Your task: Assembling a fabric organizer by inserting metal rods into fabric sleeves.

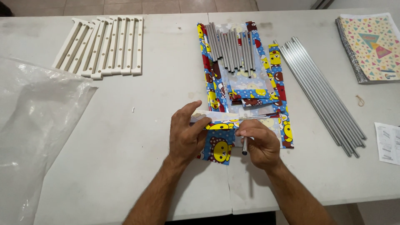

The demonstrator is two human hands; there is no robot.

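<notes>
My left hand (186, 134) grips the near end of a folded cartoon-print fabric panel (220, 143), blue with yellow and red figures, thumb on top of its white edge. My right hand (258, 143) is closed around a short grey metal tube (244, 147) whose open end points toward me, held right beside the fabric's edge. The rest of the fabric (275, 62) lies flat on the white table (141, 137), stretching away from me. A bundle of short grey tubes (231, 48) rests on its far end.
Several long grey metal rods (323, 96) lie diagonally to the right. White plastic slotted bars (104, 46) sit at the far left. A clear plastic bag (35, 133) covers the left edge. A spiral notebook (371, 48), a rubber band (360, 100) and an instruction sheet (388, 143) are at the right.
</notes>
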